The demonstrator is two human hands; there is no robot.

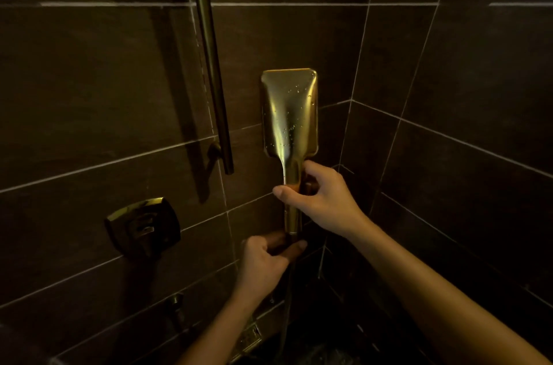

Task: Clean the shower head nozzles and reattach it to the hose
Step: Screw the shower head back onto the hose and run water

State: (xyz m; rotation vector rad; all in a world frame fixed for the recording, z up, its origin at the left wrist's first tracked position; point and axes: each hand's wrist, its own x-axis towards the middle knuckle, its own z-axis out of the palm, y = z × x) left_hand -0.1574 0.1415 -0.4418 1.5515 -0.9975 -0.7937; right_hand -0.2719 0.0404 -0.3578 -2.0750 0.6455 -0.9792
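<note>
A gold rectangular shower head stands upright near the tiled wall, its wet back toward me and its nozzles hidden. My right hand is closed around its handle just below the head. At the handle's lower end my left hand pinches the joint where the dark hose begins. The hose drops down into shadow and is barely visible.
A brass slide rail runs down the wall on the left, ending at a bracket. A square brass valve control sits lower left. Dark brown tiles form a corner on the right. A small fitting is mounted low on the wall.
</note>
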